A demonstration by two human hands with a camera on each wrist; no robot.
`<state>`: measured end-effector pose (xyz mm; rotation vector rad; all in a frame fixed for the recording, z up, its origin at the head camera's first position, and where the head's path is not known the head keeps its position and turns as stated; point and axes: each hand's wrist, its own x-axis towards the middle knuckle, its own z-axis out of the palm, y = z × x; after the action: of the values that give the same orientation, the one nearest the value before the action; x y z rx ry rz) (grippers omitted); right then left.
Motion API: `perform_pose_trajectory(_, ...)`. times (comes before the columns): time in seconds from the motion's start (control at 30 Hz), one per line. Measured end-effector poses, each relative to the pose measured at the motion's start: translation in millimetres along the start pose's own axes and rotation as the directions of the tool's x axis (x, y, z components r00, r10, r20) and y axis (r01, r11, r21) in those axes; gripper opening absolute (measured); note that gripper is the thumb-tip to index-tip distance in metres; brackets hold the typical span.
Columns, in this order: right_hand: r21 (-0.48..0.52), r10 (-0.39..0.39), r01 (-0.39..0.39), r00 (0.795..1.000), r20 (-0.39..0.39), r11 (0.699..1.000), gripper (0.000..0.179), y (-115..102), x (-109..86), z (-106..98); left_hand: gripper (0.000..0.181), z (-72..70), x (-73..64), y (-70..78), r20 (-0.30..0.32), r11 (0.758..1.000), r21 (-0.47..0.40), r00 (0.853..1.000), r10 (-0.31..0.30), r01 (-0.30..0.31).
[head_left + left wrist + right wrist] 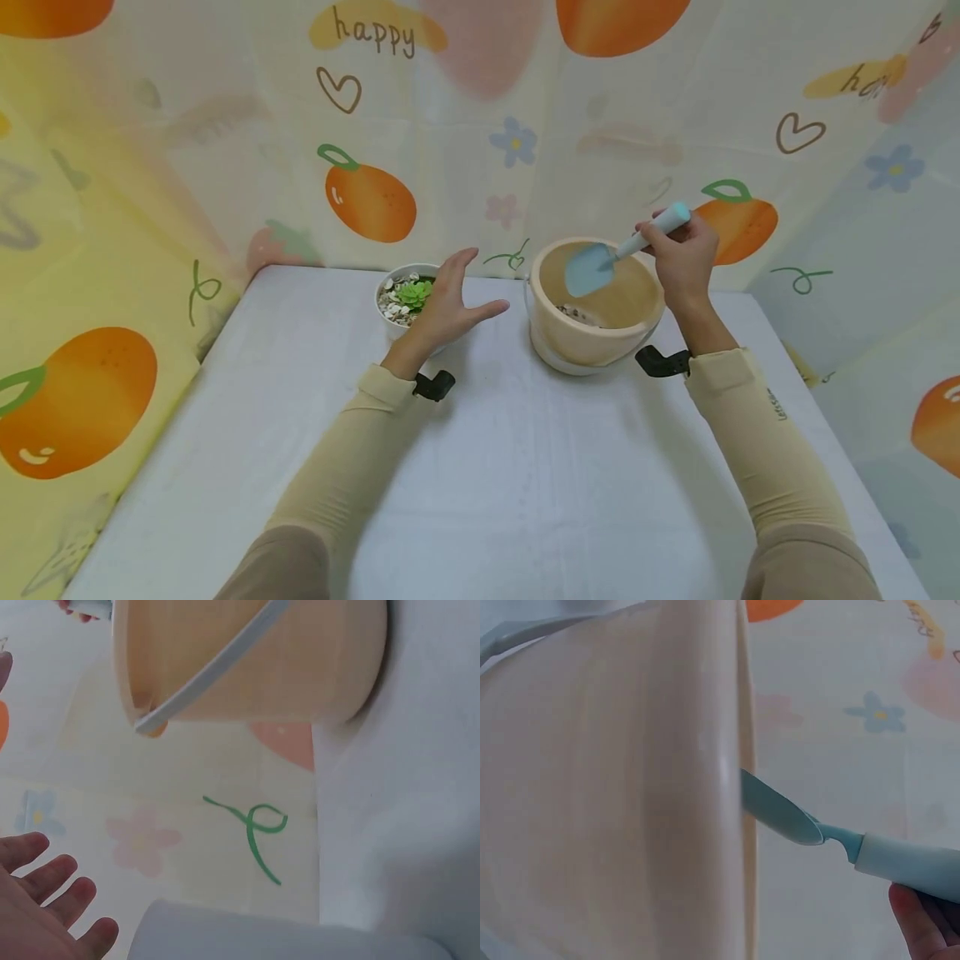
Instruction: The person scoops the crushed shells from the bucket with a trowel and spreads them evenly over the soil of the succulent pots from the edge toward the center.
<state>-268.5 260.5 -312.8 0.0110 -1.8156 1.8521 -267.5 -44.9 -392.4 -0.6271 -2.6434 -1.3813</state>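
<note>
My right hand (686, 254) grips the pale handle of a light-blue trowel (590, 269). Its blade is tilted over the mouth of a cream bucket (577, 346), and in the right wrist view the blade's tip (776, 806) passes behind the bucket's rim. A small heap of light and dark bits (573, 314) lies at the bottom inside. To the left, my left hand (447, 304) has its fingers and thumb spread apart, holding nothing. It is beside a white pot (396, 327) with a green succulent (414, 292) and pale pebbles, partly covering the pot.
A grey-white handle (217, 671) hangs along the bucket's side. Both vessels stand near the back edge of a table with a white cloth (510, 483). A printed curtain (465, 150) rises right behind them.
</note>
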Motion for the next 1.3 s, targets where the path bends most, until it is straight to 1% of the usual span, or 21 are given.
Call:
perform_pose_trajectory(0.07, -0.032, 0.003, -0.003, 1.000, 0.009, 0.999, 0.009, 2, 0.9, -2, 0.093, 6.0, 2.7, 2.4, 0.013, 1.000, 0.001, 1.000, -0.003, 0.003)
perform_pose_trajectory(0.2, -0.130, 0.031, -0.025, 0.999, 0.041, 0.991, 0.010, 7, 1.9, -5, 0.092, 17.4, 7.3, 6.0, 0.037, 1.000, -0.007, 0.999, -0.003, 0.003)
perform_pose_trajectory(0.33, -0.232, 0.055, -0.035, 0.995, 0.080, 0.972, 0.010, 10, 3.4, -7, 0.091, 27.2, 10.3, 8.7, 0.059, 1.000, -0.022, 0.998, -0.005, 0.006)
perform_pose_trajectory(0.4, -0.290, 0.062, -0.030, 0.993, 0.099, 0.956, 0.008, 14, 4.6, -7, 0.091, 31.7, 11.5, 9.9, 0.068, 1.000, -0.031, 0.998, -0.001, 0.003)
perform_pose_trajectory(0.5, -0.380, 0.066, -0.011, 0.989, 0.132, 0.925, 0.018, 19, 6.6, -9, 0.091, 38.6, 13.7, 10.8, 0.074, 0.999, -0.048, 0.997, 0.006, -0.002)
perform_pose_trajectory(0.6, -0.450, 0.041, 0.048, 0.982, 0.186, 0.892, 0.026, 25, 7.8, -10, 0.092, 44.3, 15.1, 11.2, 0.081, 0.998, -0.061, 0.997, -0.001, 0.006)
perform_pose_trajectory(0.67, -0.489, 0.031, 0.083, 0.975, 0.220, 0.868, 0.025, 28, 7.4, -11, 0.093, 47.3, 15.6, 11.4, 0.091, 0.998, -0.064, 0.996, -0.011, 0.017)
perform_pose_trajectory(0.7, -0.504, 0.030, 0.098, 0.970, 0.241, 0.858, 0.025, 29, 7.1, -11, 0.093, 48.6, 15.9, 11.1, 0.097, 0.998, -0.066, 0.995, -0.014, 0.020)
perform_pose_trajectory(0.73, -0.529, 0.031, 0.117, 0.964, 0.263, 0.841, 0.027, 30, 7.0, -11, 0.094, 49.7, 16.1, 10.9, 0.103, 0.998, -0.065, 0.995, -0.017, 0.024)
perform_pose_trajectory(0.87, -0.633, 0.089, 0.149, 0.940, 0.329, 0.760, 0.030, 34, 7.4, -11, 0.096, 54.8, 17.5, 10.9, 0.121, 0.998, -0.060, 0.992, -0.029, 0.036)
perform_pose_trajectory(0.93, -0.679, 0.124, 0.169, 0.924, 0.361, 0.714, 0.030, 36, 8.6, -10, 0.097, 57.4, 18.2, 11.2, 0.128, 0.997, -0.062, 0.991, -0.029, 0.038)
perform_pose_trajectory(1.03, -0.720, 0.174, 0.199, 0.896, 0.408, 0.665, 0.029, 38, 10.2, -9, 0.097, 61.5, 19.7, 11.6, 0.134, 0.997, -0.071, 0.991, -0.022, 0.031)
perform_pose_trajectory(1.07, -0.727, 0.194, 0.206, 0.884, 0.425, 0.655, 0.030, 38, 10.7, -9, 0.097, 62.7, 20.0, 11.4, 0.133, 0.997, -0.074, 0.991, -0.018, 0.028)
perform_pose_trajectory(1.17, -0.739, 0.246, 0.213, 0.854, 0.458, 0.638, 0.031, 39, 12.1, -5, 0.094, 65.2, 21.1, 11.2, 0.130, 0.997, -0.075, 0.992, 0.001, 0.009)
perform_pose_trajectory(1.23, -0.743, 0.263, 0.214, 0.844, 0.468, 0.634, 0.032, 40, 12.9, -3, 0.093, 66.4, 21.8, 10.9, 0.129, 0.997, -0.074, 0.992, 0.011, -0.002)
perform_pose_trajectory(1.3, -0.747, 0.266, 0.219, 0.841, 0.471, 0.628, 0.032, 42, 13.6, 0, 0.093, 67.3, 22.3, 10.7, 0.127, 0.997, -0.074, 0.992, 0.017, -0.007)
